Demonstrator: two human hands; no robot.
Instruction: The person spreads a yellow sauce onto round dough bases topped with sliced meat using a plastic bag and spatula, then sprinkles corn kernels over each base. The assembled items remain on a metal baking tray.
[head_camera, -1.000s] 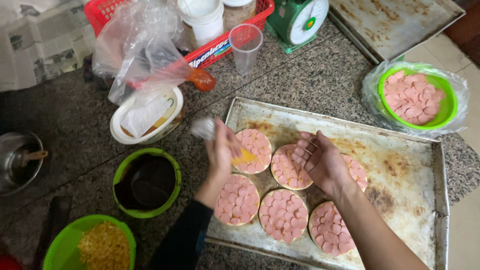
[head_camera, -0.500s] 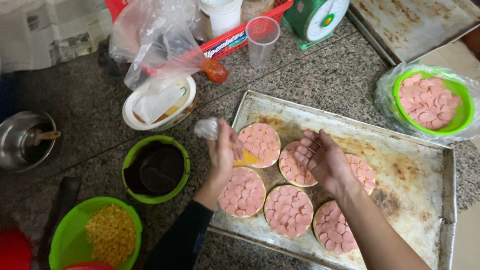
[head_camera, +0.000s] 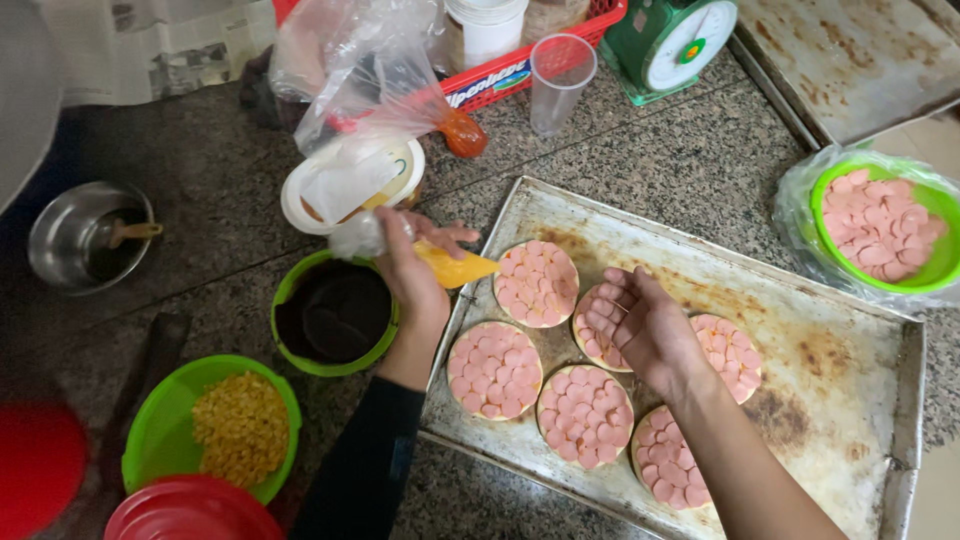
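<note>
A speckled grey granite desk (head_camera: 690, 160) carries a large worn rectangular metal baking tray (head_camera: 830, 350), on which lie six small round pizza bases covered with pink sausage slices (head_camera: 495, 368). Just left of the tray stands a round green plastic bowl of dark sauce (head_camera: 333, 312), and nearer the lower left a green bowl of yellow corn kernels (head_camera: 215, 430). The left hand (head_camera: 410, 275) hovers at the tray's left edge, its grip closed around a clear plastic piping bag of orange-yellow sauce (head_camera: 455, 268), tip pointing toward the upper-left base. The right hand (head_camera: 645, 325) rests open, fingers spread, on the middle bases, gripping nothing.
</note>
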